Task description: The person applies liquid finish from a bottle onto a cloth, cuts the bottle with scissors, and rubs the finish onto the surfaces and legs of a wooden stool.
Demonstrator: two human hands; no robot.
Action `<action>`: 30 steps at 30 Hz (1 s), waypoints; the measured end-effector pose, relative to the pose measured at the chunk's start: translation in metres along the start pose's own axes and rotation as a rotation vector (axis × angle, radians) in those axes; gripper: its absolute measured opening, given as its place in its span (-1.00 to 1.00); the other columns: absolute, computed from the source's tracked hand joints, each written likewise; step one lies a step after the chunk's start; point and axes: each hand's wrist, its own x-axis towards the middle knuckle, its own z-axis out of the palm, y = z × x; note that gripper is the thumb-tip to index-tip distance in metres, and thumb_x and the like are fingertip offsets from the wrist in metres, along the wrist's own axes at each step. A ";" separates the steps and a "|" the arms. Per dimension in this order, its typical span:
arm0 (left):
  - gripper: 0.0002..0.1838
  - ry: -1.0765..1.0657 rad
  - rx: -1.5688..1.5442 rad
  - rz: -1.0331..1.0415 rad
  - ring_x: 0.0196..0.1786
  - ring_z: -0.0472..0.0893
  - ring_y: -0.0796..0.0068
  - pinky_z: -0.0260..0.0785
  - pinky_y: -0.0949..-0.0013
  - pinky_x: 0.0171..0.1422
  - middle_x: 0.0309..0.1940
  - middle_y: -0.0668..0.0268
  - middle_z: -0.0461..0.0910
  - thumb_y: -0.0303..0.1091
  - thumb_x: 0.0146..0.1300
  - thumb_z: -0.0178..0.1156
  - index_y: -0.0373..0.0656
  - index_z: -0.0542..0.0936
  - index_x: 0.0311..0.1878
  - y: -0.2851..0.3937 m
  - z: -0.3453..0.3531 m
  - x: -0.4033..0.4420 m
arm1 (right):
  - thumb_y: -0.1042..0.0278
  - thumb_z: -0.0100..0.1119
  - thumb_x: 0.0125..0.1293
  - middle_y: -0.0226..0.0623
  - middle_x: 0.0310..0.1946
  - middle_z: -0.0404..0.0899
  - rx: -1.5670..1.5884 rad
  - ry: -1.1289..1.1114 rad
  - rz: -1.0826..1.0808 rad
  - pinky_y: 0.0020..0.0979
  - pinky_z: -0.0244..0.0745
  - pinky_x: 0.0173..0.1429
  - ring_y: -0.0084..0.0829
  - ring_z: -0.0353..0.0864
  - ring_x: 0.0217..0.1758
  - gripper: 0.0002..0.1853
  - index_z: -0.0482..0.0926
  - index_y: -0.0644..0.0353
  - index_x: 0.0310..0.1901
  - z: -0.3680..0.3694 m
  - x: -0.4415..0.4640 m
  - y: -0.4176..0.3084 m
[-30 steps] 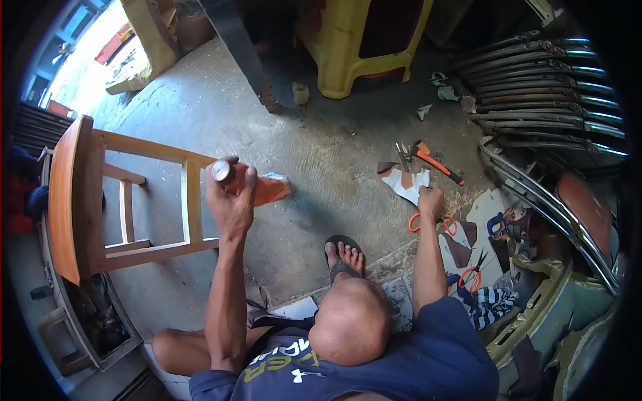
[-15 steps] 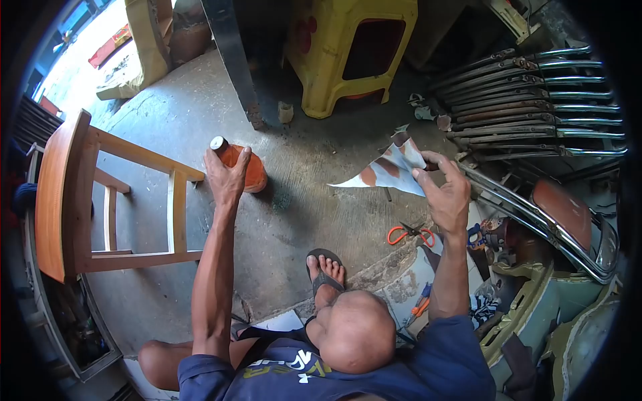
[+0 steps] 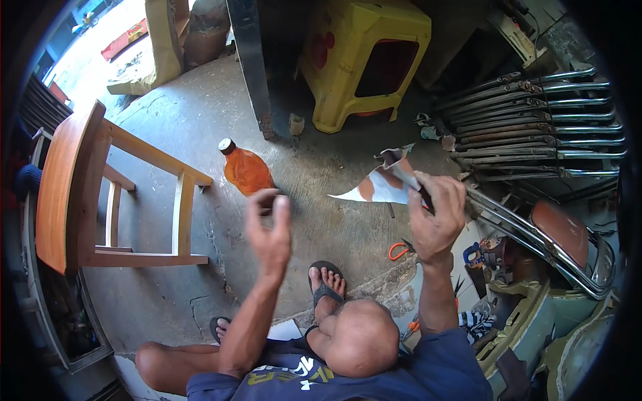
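An orange bottle with a dark-sided cap is on the concrete floor in front of me, near the wooden stool. My left hand is just on the near side of it, slightly blurred, fingers curled and apart from the thumb, holding nothing. On the right, my right hand pinches a pointed scrap of sheet material, white with brown patches. The scrap's upper end is curled, and its tip points left. Below my right hand, orange-handled scissors lie on the floor, partly covered by the hand and wrist.
A wooden stool lies on its side at left. A yellow plastic stool stands beyond a dark post. Stacked metal chair frames fill the right side, above a folded chair with a brown pad and torn upholstery pieces.
My left hand has let go of the bottle and drawn back toward my body and to the right. My right hand has turned and closed more over the scrap, covering part of the scissors.
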 end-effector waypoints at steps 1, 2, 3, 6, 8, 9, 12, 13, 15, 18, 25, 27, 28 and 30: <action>-0.56 -0.149 -0.250 -0.092 0.26 0.58 0.42 0.43 0.31 0.33 0.20 0.27 0.62 -0.20 0.56 0.28 -0.22 0.53 0.36 0.031 0.019 -0.017 | 0.55 0.51 0.10 -0.35 -0.13 0.70 -0.067 0.050 -0.115 -0.11 0.50 0.24 -0.20 0.64 0.02 -0.64 0.78 0.12 -0.02 0.010 -0.007 -0.005; -0.59 -0.295 -0.503 -0.181 0.23 0.59 0.47 0.43 0.31 0.32 0.13 0.32 0.65 -0.19 0.57 0.28 -0.21 0.56 0.32 0.052 0.038 -0.031 | 0.54 0.52 0.07 -0.39 -0.12 0.68 -0.133 0.100 -0.231 -0.04 0.45 0.29 -0.23 0.63 0.04 -0.61 0.79 0.08 -0.01 0.019 -0.016 -0.010; -0.59 -0.290 -0.632 -0.233 0.17 0.58 0.54 0.44 0.37 0.26 0.10 0.32 0.66 -0.19 0.58 0.28 -0.25 0.57 0.32 0.055 0.056 -0.036 | 0.51 0.55 0.03 -0.43 -0.10 0.64 -0.130 0.088 -0.242 0.07 0.35 0.39 -0.27 0.60 0.09 -0.56 0.79 0.00 0.01 0.026 -0.026 -0.016; -0.60 -0.309 -0.838 -0.338 0.12 0.60 0.59 0.47 0.39 0.24 0.06 0.33 0.68 -0.21 0.59 0.28 -0.26 0.60 0.31 0.033 0.070 -0.035 | 0.46 0.57 0.04 -0.43 -0.07 0.65 -0.078 0.013 -0.243 0.04 0.32 0.43 -0.26 0.59 0.12 -0.55 0.80 -0.03 0.04 0.038 -0.044 -0.035; -0.62 -0.297 -1.005 -0.409 0.12 0.63 0.57 0.50 0.36 0.24 0.05 0.34 0.70 -0.21 0.58 0.29 -0.24 0.61 0.28 0.030 0.059 -0.029 | 0.43 0.58 0.07 -0.43 -0.06 0.66 -0.054 -0.027 -0.242 0.05 0.30 0.44 -0.26 0.58 0.14 -0.55 0.81 -0.04 0.06 0.039 -0.050 -0.041; -0.65 -0.304 -1.025 -0.427 0.10 0.66 0.55 0.51 0.33 0.25 0.06 0.35 0.71 -0.21 0.58 0.29 -0.20 0.63 0.26 0.028 0.053 -0.028 | 0.41 0.58 0.09 -0.43 -0.04 0.66 -0.022 -0.071 -0.252 0.05 0.29 0.45 -0.25 0.57 0.16 -0.56 0.81 -0.04 0.07 0.039 -0.053 -0.043; -0.67 -0.310 -0.947 -0.434 0.14 0.65 0.54 0.51 0.26 0.28 0.09 0.37 0.71 -0.21 0.58 0.28 -0.18 0.64 0.25 0.012 0.040 -0.023 | 0.37 0.58 0.14 -0.39 -0.01 0.67 0.216 -0.171 -0.176 0.04 0.31 0.44 -0.23 0.56 0.18 -0.55 0.79 0.00 0.12 0.034 -0.053 -0.041; -0.68 -0.302 -0.981 -0.445 0.17 0.65 0.51 0.50 0.18 0.30 0.12 0.38 0.72 -0.20 0.59 0.27 -0.11 0.63 0.26 0.008 0.037 -0.021 | 0.33 0.55 0.21 -0.30 -0.04 0.68 0.289 -0.152 -0.134 -0.04 0.41 0.38 -0.19 0.60 0.13 -0.54 0.75 0.11 0.17 0.033 -0.050 -0.038; -0.65 -0.338 -1.052 -0.457 0.23 0.64 0.46 0.44 0.04 0.37 0.15 0.37 0.71 -0.19 0.58 0.27 -0.08 0.60 0.31 0.003 0.026 -0.017 | 0.31 0.53 0.25 -0.24 -0.06 0.68 0.352 -0.148 0.016 -0.10 0.46 0.33 -0.16 0.62 0.09 -0.54 0.74 0.16 0.18 0.032 -0.050 -0.028; -0.58 -0.387 -1.106 -0.459 0.31 0.61 0.37 0.35 -0.18 0.46 0.19 0.40 0.68 -0.17 0.56 0.27 0.00 0.53 0.39 -0.007 0.014 -0.009 | 0.25 0.44 0.41 -0.16 -0.06 0.72 0.451 -0.183 0.258 -0.21 0.55 0.27 -0.17 0.67 0.06 -0.57 0.69 0.28 0.22 0.035 -0.054 -0.012; -0.54 -0.351 -1.119 -0.423 0.32 0.60 0.40 0.35 0.02 0.48 0.27 0.46 0.65 -0.28 0.52 0.32 0.02 0.54 0.43 0.005 0.016 -0.009 | 0.01 0.50 0.39 -0.02 0.19 0.69 1.070 -0.213 0.379 -0.16 0.47 0.41 -0.24 0.64 0.28 -0.28 0.52 0.39 0.37 0.071 -0.081 -0.025; -0.54 -0.296 -0.963 -0.324 0.33 0.59 0.44 0.36 0.12 0.47 0.30 0.44 0.63 -0.36 0.47 0.36 -0.06 0.58 0.39 0.005 0.024 -0.008 | 0.08 0.47 0.42 -0.07 0.11 0.73 0.970 -0.328 0.423 -0.21 0.52 0.35 -0.28 0.68 0.20 -0.37 0.56 0.40 0.32 0.072 -0.076 -0.021; -0.55 -0.237 -0.804 -0.229 0.33 0.57 0.48 0.37 0.23 0.46 0.32 0.42 0.61 -0.45 0.42 0.39 -0.13 0.61 0.35 0.004 0.027 -0.008 | 0.14 0.45 0.45 -0.12 0.04 0.77 0.869 -0.446 0.469 -0.26 0.57 0.28 -0.33 0.71 0.12 -0.45 0.60 0.40 0.26 0.072 -0.075 -0.020; -0.55 -0.176 -0.647 -0.132 0.33 0.55 0.51 0.39 0.33 0.45 0.35 0.40 0.59 -0.53 0.37 0.42 -0.21 0.65 0.31 0.001 0.026 -0.005 | 0.20 0.39 0.49 -0.18 -0.01 0.77 1.055 -0.404 0.574 -0.32 0.57 0.20 -0.42 0.71 0.06 -0.54 0.61 0.40 0.21 0.076 -0.073 -0.018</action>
